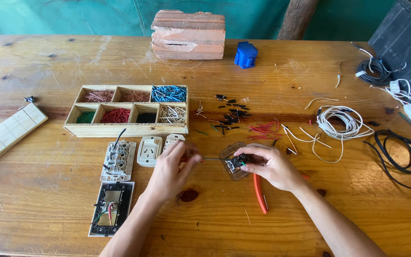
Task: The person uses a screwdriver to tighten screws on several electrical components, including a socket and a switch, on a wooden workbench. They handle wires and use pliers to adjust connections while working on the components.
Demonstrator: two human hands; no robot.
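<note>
A wooden table point(48, 190) is bearing a compartmented wooden tray point(127, 128). The right hand point(274, 166) is pinching a small socket module point(236, 163) near the table's middle; the left hand point(172, 169) is gripping what is probably a thin screwdriver point(212, 159), touching the module.

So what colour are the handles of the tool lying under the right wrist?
Orange-red; the tool handles show best in the head view, just beneath the right hand.

Worn, scratched wooden table point(53, 190); rough clay brick point(188, 34); glossy blue plastic part point(246, 54); bare-wood tray point(124, 129).

1 head view, steeply downward, close
</note>
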